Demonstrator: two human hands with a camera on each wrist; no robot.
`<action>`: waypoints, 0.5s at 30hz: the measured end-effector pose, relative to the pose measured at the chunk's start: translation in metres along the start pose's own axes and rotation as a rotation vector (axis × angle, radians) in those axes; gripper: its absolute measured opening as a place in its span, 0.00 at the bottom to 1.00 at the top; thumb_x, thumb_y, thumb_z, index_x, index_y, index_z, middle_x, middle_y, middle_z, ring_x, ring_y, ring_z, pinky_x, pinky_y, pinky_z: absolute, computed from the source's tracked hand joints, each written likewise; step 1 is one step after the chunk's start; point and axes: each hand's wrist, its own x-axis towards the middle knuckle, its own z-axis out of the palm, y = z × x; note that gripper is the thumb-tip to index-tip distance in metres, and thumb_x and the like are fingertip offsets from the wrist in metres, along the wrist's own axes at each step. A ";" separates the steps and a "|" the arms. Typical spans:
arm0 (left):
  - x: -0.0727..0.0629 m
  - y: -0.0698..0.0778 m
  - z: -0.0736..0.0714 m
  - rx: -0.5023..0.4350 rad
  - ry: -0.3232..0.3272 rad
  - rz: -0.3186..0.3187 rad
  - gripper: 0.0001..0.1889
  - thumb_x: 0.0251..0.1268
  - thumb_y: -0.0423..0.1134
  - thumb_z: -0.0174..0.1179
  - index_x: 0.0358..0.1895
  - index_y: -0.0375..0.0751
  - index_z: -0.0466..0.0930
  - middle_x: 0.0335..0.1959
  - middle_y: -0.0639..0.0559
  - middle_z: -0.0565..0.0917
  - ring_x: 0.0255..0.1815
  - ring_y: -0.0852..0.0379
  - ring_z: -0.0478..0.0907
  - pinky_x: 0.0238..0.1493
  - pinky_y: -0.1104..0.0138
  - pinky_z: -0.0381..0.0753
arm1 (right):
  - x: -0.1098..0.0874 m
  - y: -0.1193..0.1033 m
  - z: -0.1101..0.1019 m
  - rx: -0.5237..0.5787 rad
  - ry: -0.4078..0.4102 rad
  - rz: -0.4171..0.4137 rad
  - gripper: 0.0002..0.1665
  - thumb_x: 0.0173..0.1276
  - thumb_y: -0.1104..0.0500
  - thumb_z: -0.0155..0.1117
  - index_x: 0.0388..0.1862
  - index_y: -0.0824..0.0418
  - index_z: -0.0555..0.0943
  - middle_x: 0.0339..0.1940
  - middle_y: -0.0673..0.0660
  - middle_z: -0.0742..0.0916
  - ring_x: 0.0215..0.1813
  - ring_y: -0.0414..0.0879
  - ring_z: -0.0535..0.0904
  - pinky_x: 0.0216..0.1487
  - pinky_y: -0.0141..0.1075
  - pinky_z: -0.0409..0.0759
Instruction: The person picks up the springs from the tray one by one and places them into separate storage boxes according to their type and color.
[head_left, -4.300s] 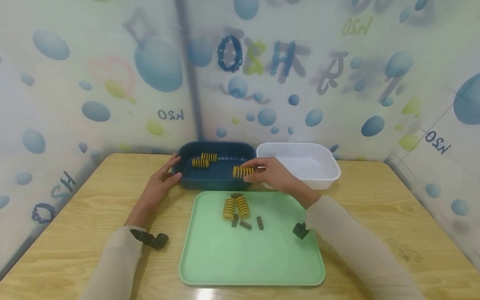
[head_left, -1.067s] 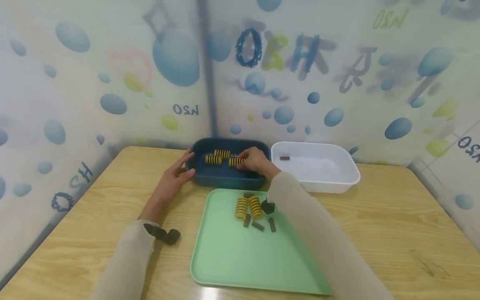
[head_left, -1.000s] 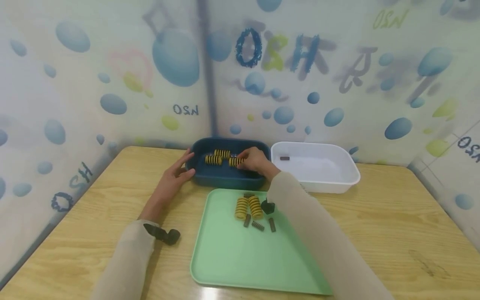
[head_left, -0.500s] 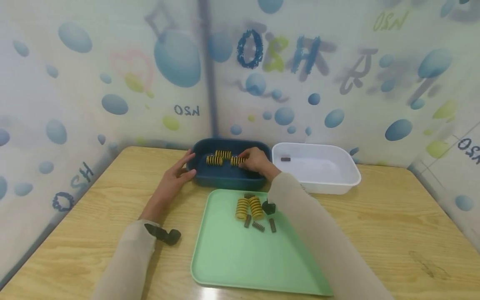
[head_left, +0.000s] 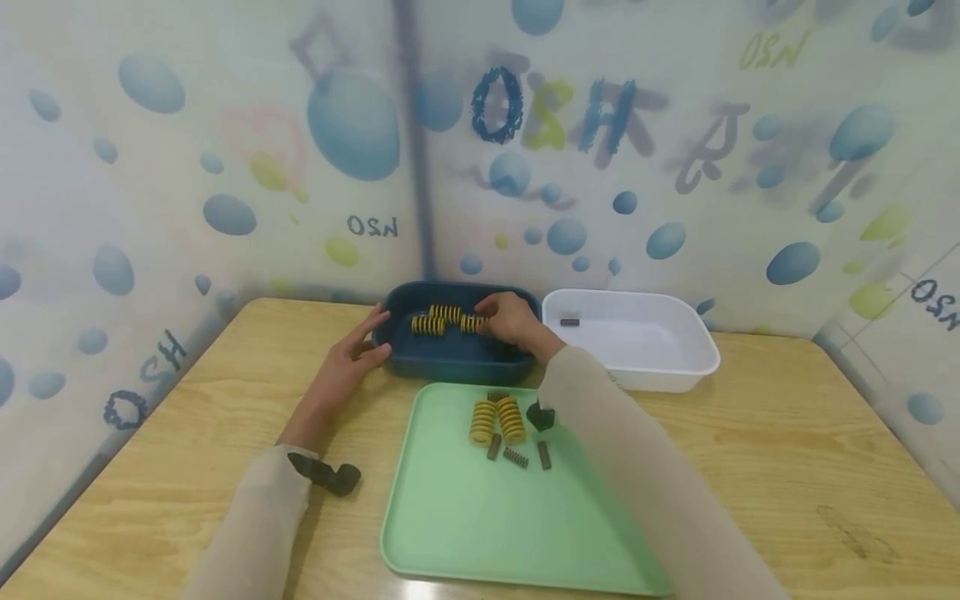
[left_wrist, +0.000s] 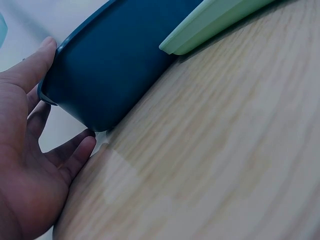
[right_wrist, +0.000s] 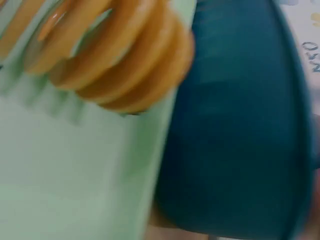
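In the head view, three yellow coil springs lie in the dark blue bin point(head_left: 450, 367): a left spring point(head_left: 428, 326), a back spring point(head_left: 446, 313) and a right spring point(head_left: 471, 323). My right hand point(head_left: 512, 321) reaches into the bin beside the right spring, its index finger above the coil's end and its thumb no longer in front of it. Spread fingers of my left hand point(head_left: 345, 362) touch the bin's left end; in the left wrist view the thumb point(left_wrist: 37, 65) lies at its rim. The right wrist view is blurred and shows little of the right hand.
On the green tray point(head_left: 510, 533) before the bin lie two larger-looking yellow springs, one of them a leaning spring point(head_left: 512, 419), and several small dark springs, such as a loose spring point(head_left: 516, 457). The white bin point(head_left: 637, 367) stands to the right, holding a small dark spring point(head_left: 570, 322).
Over the last seconds my right hand lowered a yellow spring into the blue bin. Since half a second ago its fingers have loosened from that spring. The left hand stays at the bin's end.
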 end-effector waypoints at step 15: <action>0.004 -0.011 -0.002 0.042 0.001 0.015 0.30 0.72 0.42 0.55 0.74 0.48 0.58 0.77 0.61 0.49 0.66 0.40 0.63 0.55 0.70 0.68 | -0.063 -0.022 -0.042 0.017 -0.033 -0.247 0.21 0.67 0.56 0.65 0.59 0.51 0.78 0.60 0.55 0.78 0.47 0.48 0.79 0.44 0.41 0.78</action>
